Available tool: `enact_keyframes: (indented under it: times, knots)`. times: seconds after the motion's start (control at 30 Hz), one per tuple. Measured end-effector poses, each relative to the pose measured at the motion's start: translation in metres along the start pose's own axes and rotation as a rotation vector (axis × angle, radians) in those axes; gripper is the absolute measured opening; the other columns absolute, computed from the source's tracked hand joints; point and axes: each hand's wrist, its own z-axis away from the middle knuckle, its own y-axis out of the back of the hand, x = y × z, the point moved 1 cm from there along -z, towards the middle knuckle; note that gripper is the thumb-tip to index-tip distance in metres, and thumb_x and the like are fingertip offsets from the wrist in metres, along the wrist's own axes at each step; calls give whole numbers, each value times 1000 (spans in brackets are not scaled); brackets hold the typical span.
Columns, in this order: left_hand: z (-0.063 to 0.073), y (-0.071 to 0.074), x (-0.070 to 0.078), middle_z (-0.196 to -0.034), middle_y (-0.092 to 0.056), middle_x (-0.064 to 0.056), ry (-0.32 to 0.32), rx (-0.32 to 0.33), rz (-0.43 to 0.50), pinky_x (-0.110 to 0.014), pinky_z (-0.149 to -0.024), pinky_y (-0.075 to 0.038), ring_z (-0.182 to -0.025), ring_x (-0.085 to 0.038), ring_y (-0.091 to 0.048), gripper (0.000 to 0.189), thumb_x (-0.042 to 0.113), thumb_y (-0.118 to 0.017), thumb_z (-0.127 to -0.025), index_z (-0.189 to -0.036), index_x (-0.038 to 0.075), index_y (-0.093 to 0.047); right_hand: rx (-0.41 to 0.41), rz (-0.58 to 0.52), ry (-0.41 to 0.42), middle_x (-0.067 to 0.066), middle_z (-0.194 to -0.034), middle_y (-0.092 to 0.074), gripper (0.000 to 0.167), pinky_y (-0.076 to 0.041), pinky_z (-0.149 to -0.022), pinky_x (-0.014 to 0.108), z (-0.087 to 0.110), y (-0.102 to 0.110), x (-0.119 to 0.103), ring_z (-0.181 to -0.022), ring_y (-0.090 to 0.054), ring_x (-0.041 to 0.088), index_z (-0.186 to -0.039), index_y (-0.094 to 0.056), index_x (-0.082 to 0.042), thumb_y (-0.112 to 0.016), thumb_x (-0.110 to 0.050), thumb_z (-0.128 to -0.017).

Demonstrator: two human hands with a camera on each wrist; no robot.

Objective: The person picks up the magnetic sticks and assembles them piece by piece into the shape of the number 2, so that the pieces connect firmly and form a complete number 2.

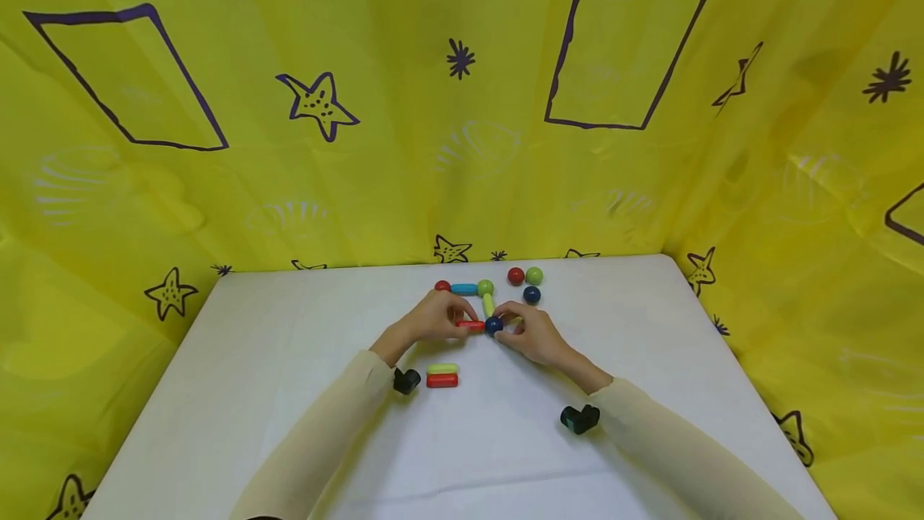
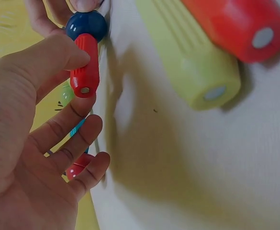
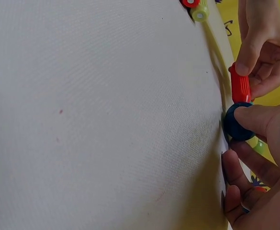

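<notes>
My left hand (image 1: 439,316) pinches a red rod (image 2: 85,72) between thumb and fingers, its free end showing a pale metal disc. Between the thumb and fingers of my right hand (image 1: 532,334) is a dark blue ball (image 1: 494,326). The rod's other end meets this ball. From the ball a yellow-green rod (image 1: 488,305) runs back to a green ball (image 1: 485,287). A blue rod (image 1: 464,289) joins that green ball to a red ball (image 1: 442,286) at the left, partly behind my left hand.
A loose yellow-green rod (image 1: 443,368) and a second red rod (image 1: 443,381) lie side by side nearer me. Behind my right hand sit another red ball (image 1: 516,276), green ball (image 1: 534,275) and blue ball (image 1: 532,294). A yellow patterned curtain (image 1: 404,183) borders the white table (image 1: 289,359).
</notes>
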Motion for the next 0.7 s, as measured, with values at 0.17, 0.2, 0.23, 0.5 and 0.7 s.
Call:
enact_keyframes:
  times: [0.17, 0.2, 0.23, 0.5, 0.7]
  knots:
    - [-3, -3, -2, -72, -60, 1, 9, 7, 18, -22, -61, -43, -68, -12, -51, 17, 5, -80, -84, -100, 9, -79, 17, -5, 0, 7, -110, -73, 31, -48, -71, 30, 1, 0, 1, -77, -55, 17, -121, -69, -12, -78, -12, -92]
    - [-4, -4, -3, -72, -60, 1, 9, 8, 20, -22, -61, -43, -68, -11, -51, 17, 5, -80, -84, -100, 9, -79, 19, -7, 1, 7, -110, -73, 31, -48, -71, 30, 1, 0, 1, -77, -55, 17, -121, -69, -12, -78, -11, -91]
    - [-4, -4, -3, -72, -60, 1, 10, 8, 18, -22, -61, -43, -68, -11, -51, 16, 6, -79, -85, -101, 9, -79, 20, -6, 1, 7, -110, -73, 31, -48, -71, 30, 0, 0, 1, -77, -55, 17, -121, -69, -12, -78, -11, -91]
    - [-3, -4, -4, -75, -63, 0, 20, 12, 33, -23, -64, -45, -70, -13, -52, 18, 5, -78, -85, -103, 9, -79, 36, -6, 15, 7, -109, -74, 31, -48, -71, 30, 1, 0, 3, -77, -55, 17, -120, -69, -11, -78, -11, -91]
    - [-4, -6, -3, -76, -62, 0, 30, 15, 35, -24, -65, -45, -71, -13, -52, 19, 5, -78, -85, -104, 9, -79, 52, 1, 10, 7, -107, -73, 30, -48, -70, 29, 1, 0, 3, -75, -55, 16, -119, -69, -11, -79, -11, -91]
